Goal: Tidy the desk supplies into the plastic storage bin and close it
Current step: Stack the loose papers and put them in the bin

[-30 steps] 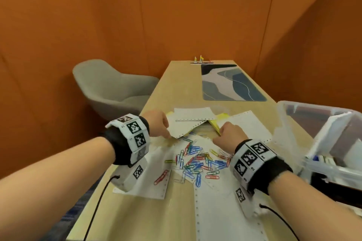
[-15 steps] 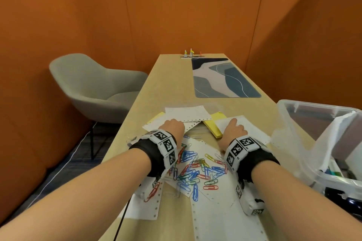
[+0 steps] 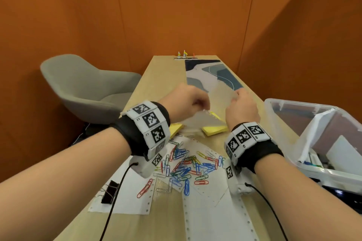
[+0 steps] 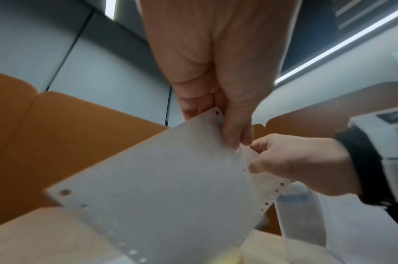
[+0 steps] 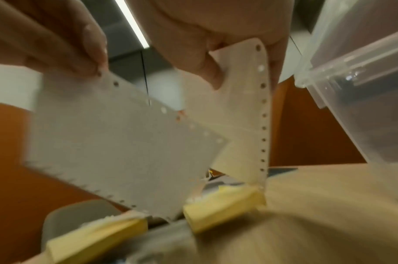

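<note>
Both hands are raised above the desk, each pinching a white perforated paper sheet. My left hand [image 3: 195, 103] [image 4: 225, 128] holds one sheet [image 4: 159, 187] [image 5: 125, 142] by its top corner. My right hand [image 3: 238, 96] [image 5: 238, 62] pinches a second sheet [image 5: 245, 110] [image 4: 261, 180] close beside it. The sheets [image 3: 217, 101] hang between the hands, over two yellow sticky-note pads [image 3: 214, 130] [image 5: 225, 201]. A clear plastic storage bin [image 3: 297, 103] [image 5: 363, 89] stands open at the right with papers and pens inside.
Several coloured paper clips [image 3: 188, 166] lie scattered on more perforated paper [image 3: 215, 211] near me. A black binder clip [image 3: 109, 191] sits on a sheet at the left. A patterned mat [image 3: 225, 76] lies at the far end, a grey chair [image 3: 84, 88] to the left.
Both hands were down on the papers by the sticky notes. They have since risen off the desk, each lifting a perforated sheet, and have come closer together.
</note>
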Demonstrator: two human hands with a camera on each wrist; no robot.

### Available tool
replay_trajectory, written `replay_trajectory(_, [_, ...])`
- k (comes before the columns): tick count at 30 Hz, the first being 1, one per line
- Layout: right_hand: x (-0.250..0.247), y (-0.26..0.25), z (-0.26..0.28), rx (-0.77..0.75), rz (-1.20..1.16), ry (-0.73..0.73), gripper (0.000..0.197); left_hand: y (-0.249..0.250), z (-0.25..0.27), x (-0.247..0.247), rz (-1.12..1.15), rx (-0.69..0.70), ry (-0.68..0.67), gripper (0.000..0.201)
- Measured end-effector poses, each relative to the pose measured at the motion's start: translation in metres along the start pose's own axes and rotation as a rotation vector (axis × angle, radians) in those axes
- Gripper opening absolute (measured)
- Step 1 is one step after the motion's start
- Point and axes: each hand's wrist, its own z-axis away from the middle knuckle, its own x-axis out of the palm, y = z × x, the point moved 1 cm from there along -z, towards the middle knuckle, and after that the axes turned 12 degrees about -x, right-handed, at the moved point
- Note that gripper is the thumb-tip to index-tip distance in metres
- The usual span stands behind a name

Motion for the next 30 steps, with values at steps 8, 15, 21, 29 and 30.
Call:
replay_trajectory(8, [-0.020, -0.031, -0.007, -0.342, -0.554, 0.097, 0.035, -0.008, -0.015, -0.035, 0.256, -0.027, 0.525, 0.015])
replay_trajectory(15, [-0.009, -0.045, -0.004, -0.432, -0.664, -0.137, 0.014, -0.020, -0.017, -0.024, 0.317, -0.177, 0.599, 0.017])
replay_trajectory(21, [0.003, -0.032, -0.009, -0.386, -0.696, -0.215, 0.019, -0.036, -0.018, -0.038, 0.281, -0.372, 0.085, 0.047])
replay_trajectory(29, [0.051, -0.018, -0.023, -0.162, -0.433, -0.082, 0.013, -0.076, -0.019, -0.061, 0.374, -0.564, 0.516, 0.045])
replay_trajectory(30, [0.063, -0.016, -0.024, -0.213, -0.305, -0.225, 0.014, -0.081, -0.018, -0.063, 0.399, -0.555, 0.545, 0.053])
